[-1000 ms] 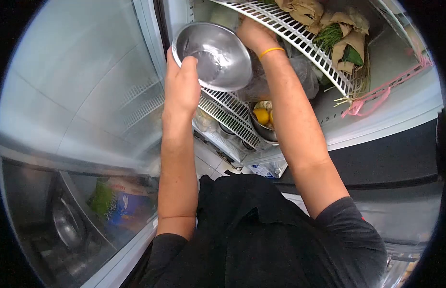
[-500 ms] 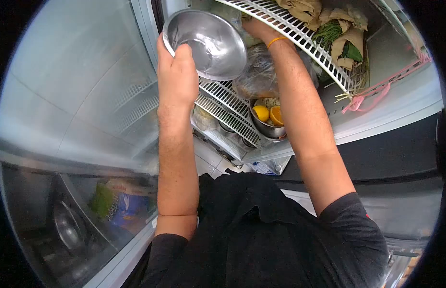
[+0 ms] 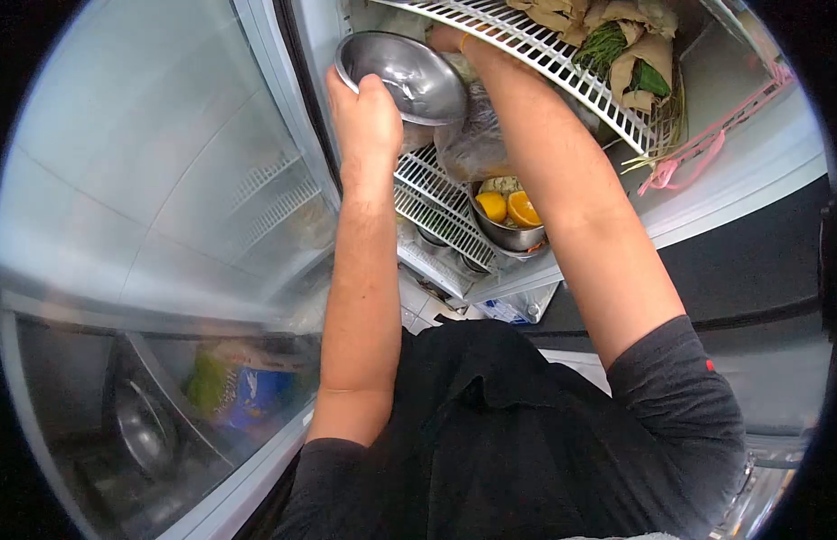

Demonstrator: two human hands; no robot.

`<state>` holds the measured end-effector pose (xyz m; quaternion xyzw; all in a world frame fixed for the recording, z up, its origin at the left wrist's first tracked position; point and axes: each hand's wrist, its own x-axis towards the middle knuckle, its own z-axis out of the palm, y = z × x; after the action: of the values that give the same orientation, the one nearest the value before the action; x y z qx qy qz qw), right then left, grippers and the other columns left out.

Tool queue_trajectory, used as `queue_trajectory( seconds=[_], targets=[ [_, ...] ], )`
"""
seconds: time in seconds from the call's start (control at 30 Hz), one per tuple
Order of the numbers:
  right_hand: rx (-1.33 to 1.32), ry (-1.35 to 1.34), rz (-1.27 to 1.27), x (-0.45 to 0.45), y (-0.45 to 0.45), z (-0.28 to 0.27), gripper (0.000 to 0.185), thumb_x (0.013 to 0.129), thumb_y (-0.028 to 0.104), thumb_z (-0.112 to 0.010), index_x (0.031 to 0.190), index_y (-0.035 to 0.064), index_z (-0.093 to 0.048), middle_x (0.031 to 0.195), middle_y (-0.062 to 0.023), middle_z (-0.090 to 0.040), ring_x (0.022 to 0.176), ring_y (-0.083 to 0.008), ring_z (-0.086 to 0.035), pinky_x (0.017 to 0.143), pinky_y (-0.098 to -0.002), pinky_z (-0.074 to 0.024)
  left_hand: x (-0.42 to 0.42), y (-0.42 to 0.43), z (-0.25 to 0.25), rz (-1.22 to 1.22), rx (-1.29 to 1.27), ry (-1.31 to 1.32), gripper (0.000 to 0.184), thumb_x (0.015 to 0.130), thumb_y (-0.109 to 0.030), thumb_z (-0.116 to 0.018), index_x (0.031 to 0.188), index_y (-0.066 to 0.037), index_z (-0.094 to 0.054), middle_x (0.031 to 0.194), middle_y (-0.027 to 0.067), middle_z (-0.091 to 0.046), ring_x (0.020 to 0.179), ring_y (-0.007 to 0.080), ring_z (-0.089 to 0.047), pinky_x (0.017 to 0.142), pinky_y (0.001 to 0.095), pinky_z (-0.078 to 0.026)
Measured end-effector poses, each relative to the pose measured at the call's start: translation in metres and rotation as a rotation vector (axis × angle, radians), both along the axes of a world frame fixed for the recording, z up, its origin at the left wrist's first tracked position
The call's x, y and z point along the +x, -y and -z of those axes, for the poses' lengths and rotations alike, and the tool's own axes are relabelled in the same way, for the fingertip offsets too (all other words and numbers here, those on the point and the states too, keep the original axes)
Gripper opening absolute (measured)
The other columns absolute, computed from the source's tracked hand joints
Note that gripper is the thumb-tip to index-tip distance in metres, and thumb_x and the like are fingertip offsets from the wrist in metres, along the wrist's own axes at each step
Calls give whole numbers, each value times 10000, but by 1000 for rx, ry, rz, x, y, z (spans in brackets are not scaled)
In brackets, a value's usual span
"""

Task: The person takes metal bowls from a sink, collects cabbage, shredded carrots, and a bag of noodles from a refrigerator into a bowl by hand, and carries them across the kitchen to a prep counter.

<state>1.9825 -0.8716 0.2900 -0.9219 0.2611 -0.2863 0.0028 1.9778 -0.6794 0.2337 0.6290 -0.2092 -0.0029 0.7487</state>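
My left hand (image 3: 369, 117) grips the rim of a shiny metal bowl (image 3: 405, 76), thumb on the near side. The bowl is tilted so its bare inside faces me. My right hand (image 3: 448, 38) reaches deep into the fridge below the upper wire shelf (image 3: 535, 58), its fingers hidden. Under my right forearm lies a clear plastic bag (image 3: 479, 144) with contents I cannot make out. Below the bag, a metal pot (image 3: 517, 238) holds a yellow citrus fruit (image 3: 491, 207) and a cut orange (image 3: 524, 211).
Paper-wrapped green herbs (image 3: 607, 45) sit on the upper shelf. A pink tie (image 3: 675, 171) hangs at the right. The glass door (image 3: 166, 162) stands open at my left. Lower wire racks (image 3: 445, 220) have metal containers beneath them.
My left hand and the bowl have shifted slightly right and down in view. My right hand has moved left and farther under the upper shelf, hiding more of the wrist.
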Motion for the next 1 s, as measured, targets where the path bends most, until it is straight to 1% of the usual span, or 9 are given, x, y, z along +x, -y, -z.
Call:
queue_trajectory(
  seconds=[0.03,0.2,0.23,0.47,0.67,0.7,0.83,0.97,1.0],
  targets=[
    [-1,0,-2,0,-1,-1,420,938,276,-553,1316,132,-665,1332,-183,-654,1209,-386,-634,1043,-504,-484,6,3,4,5,-15,4,557,901,-142,-454,1399,108,-457,1363,314,-555,1282,433,-541,1108,457,-397],
    [9,3,0,0,-4,2,420,937,279,-557,1316,132,-665,1328,-183,-655,1207,-387,-634,1041,-502,-485,22,12,22,-37,47,8,484,899,-135,-478,1344,53,-496,1163,213,-643,973,286,-670,757,399,-564],
    [11,9,3,-1,-4,2,420,937,280,-558,1316,132,-665,1328,-183,-655,1206,-387,-634,1041,-502,-485,24,13,25,-30,26,3,478,900,-129,-476,1341,54,-498,1157,209,-645,967,283,-669,753,399,-564],
    [30,57,60,-13,-3,9,421,936,284,-565,1315,133,-666,1323,-183,-658,1203,-389,-635,1039,-500,-486,17,22,20,-3,-79,-87,477,888,-91,-465,1341,54,-503,1151,193,-648,975,278,-656,843,390,-534],
    [91,126,123,-23,-18,17,416,919,269,-601,1305,132,-672,1295,-192,-667,1187,-393,-640,1021,-489,-493,5,20,10,26,-150,-193,519,883,-61,-470,1389,54,-471,1214,205,-624,1069,285,-632,916,407,-517],
    [117,146,151,-24,-23,19,414,911,261,-617,1300,132,-675,1282,-197,-672,1180,-394,-642,1012,-484,-496,6,22,14,17,-149,-185,508,911,-83,-477,1401,49,-459,1234,204,-616,1084,289,-629,924,410,-517],
    [-148,194,-26,-37,-35,31,339,878,168,-635,1206,118,-702,1196,-203,-696,1115,-386,-666,965,-482,-513,13,25,18,-4,-89,-189,481,1027,-215,-482,1446,13,-416,1300,194,-588,1138,303,-617,939,445,-526],
    [-171,204,-136,-47,-57,32,293,864,120,-615,1140,116,-711,1149,-181,-709,1083,-367,-677,919,-488,-526,3,13,4,41,-51,-244,557,1076,-344,-455,1505,3,-378,1481,240,-483,1326,378,-518,1106,453,-410],
    [-157,180,-136,-51,-64,29,288,863,113,-608,1132,117,-711,1143,-174,-711,1080,-359,-679,908,-489,-528,4,13,6,74,-79,-251,552,1078,-345,-452,1506,-2,-380,1470,234,-496,1326,371,-519,1105,452,-410]
  ],
)
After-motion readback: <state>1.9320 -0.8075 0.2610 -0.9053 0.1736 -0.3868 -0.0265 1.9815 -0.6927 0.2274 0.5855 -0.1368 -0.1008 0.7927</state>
